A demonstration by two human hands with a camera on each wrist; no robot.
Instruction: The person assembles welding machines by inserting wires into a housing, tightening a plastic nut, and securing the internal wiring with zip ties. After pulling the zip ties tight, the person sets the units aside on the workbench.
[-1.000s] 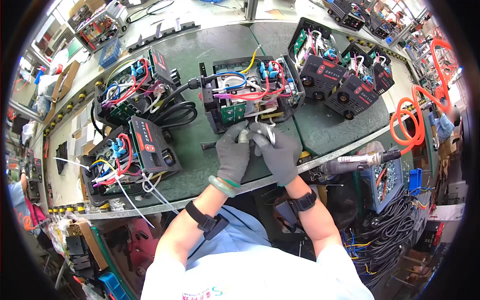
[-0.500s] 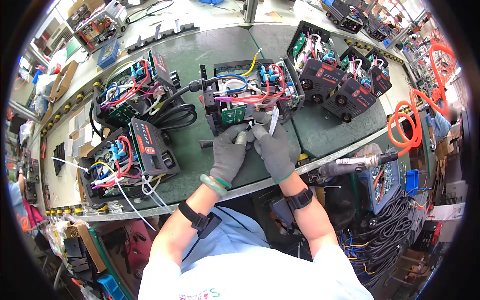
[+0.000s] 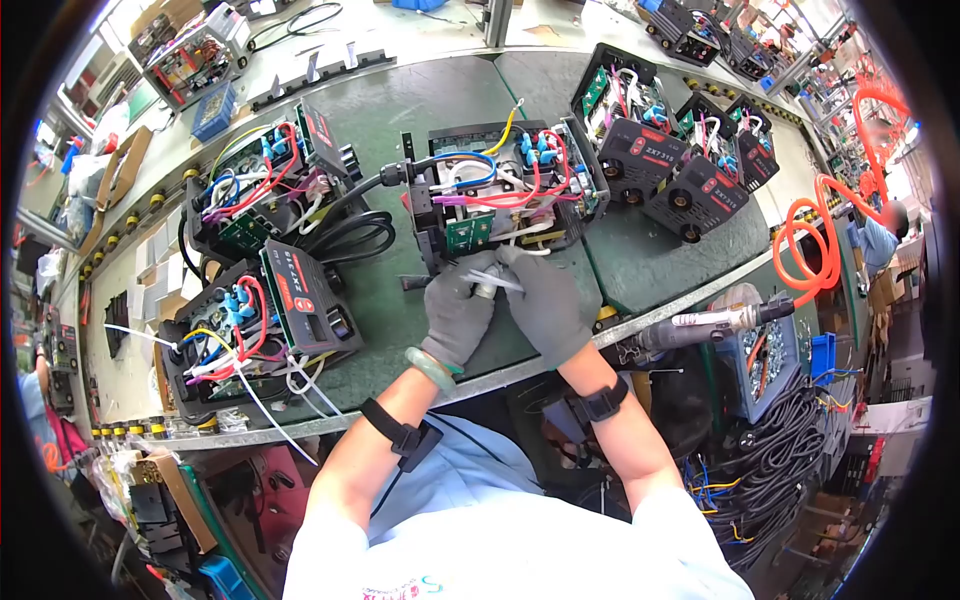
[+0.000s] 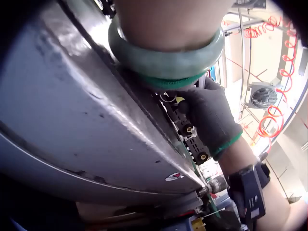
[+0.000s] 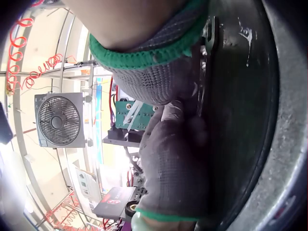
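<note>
Both hands wear grey gloves and meet at the near side of an open welding machine (image 3: 430, 235). Thin white cable ties (image 3: 497, 281) cross between the fingers of my left hand (image 3: 458, 318) and my right hand (image 3: 552, 312); both grip them. In the right wrist view, the cable ties (image 5: 133, 113) stick out past the gloves, in front of a green circuit board (image 5: 139, 118). Red, blue and white wires (image 3: 480, 165) run across the machine's inside. The fingertips are partly hidden behind the gloves.
Two more open machines stand left, one with a ZX7315 panel (image 3: 303, 290) and loose cable ties (image 3: 262, 405). Several others stand right, including one front panel (image 3: 700, 195). A power tool (image 3: 700, 328) on an orange coiled hose (image 3: 820, 260) lies by the table's metal edge (image 3: 640, 318).
The white cable ties have swung from standing upright by the right hand to lying across towards the left fingers. The hands have drawn closer together; the machine stays in place.
</note>
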